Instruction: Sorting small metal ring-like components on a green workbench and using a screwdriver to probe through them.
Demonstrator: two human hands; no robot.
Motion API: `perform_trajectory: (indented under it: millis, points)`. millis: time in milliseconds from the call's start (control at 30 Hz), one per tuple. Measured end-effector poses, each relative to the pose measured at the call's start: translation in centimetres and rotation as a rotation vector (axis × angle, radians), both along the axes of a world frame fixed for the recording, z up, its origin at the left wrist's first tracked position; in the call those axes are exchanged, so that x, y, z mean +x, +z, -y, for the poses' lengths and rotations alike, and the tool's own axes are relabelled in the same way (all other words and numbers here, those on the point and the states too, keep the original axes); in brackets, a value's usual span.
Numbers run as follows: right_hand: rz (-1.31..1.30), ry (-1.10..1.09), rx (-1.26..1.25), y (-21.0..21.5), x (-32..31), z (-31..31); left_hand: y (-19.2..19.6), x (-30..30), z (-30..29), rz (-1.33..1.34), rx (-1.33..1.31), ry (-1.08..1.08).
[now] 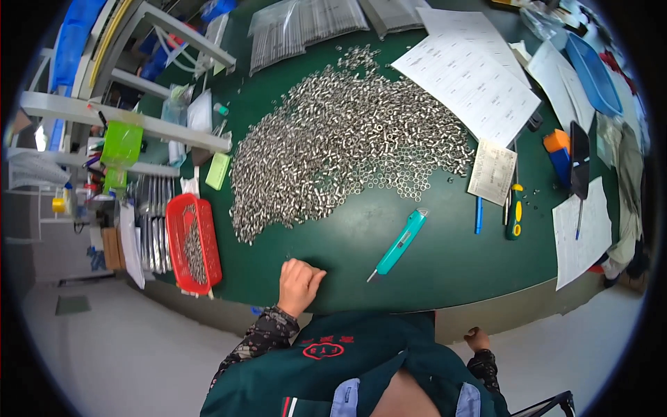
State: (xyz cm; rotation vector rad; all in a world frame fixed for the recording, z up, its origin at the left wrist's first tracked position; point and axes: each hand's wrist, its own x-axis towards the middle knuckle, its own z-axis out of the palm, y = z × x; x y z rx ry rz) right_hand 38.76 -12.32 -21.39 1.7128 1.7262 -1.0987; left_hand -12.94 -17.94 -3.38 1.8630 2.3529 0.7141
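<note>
My left hand [299, 285] rests closed near the front edge of the green table [445, 264], its fingers curled and the thumb alongside; nothing shows in it. Lower right, my right hand [477, 339] hangs beside my body, past the table edge, with its fingers curled in. A wide heap of small shiny metal rings and short sleeves [333, 139] spreads beyond my left hand. Some at its right side stand on end in one layer [406, 174]. Nearest on the right lies a teal handheld tool [399, 243] with a thin pointed tip, touched by neither hand.
On the left stands a red plastic basket [215, 243] with metal pieces inside, below a white frame [125, 121]. Printed sheets [472, 83] overlap the heap's far right. A yellow-green screwdriver [514, 212], blue pen [479, 215] and blue tray [594, 73] lie right. Bagged rods [306, 28] lie behind.
</note>
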Motion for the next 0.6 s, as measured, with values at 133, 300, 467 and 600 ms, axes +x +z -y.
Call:
perform_trajectory:
  millis: [133, 300, 467, 600]
  points:
    - [0.091, -0.175, -0.108, -6.5, -2.9, 9.3, 1.5, -3.0, -1.8, 0.015, 0.128, -0.27]
    - [0.451, -0.14, -0.263, -10.0, -8.5, 17.9, 3.5, -5.1, -1.7, -0.011, 0.195, -0.334]
    - [0.502, -0.395, -0.154, -6.1, -9.9, 17.5, 5.3, -7.0, -4.2, -0.261, 0.185, -0.351]
    - [0.288, -0.518, -0.214, -8.1, -6.7, 18.2, 6.5, -6.6, -6.1, -0.323, 0.201, -0.304]
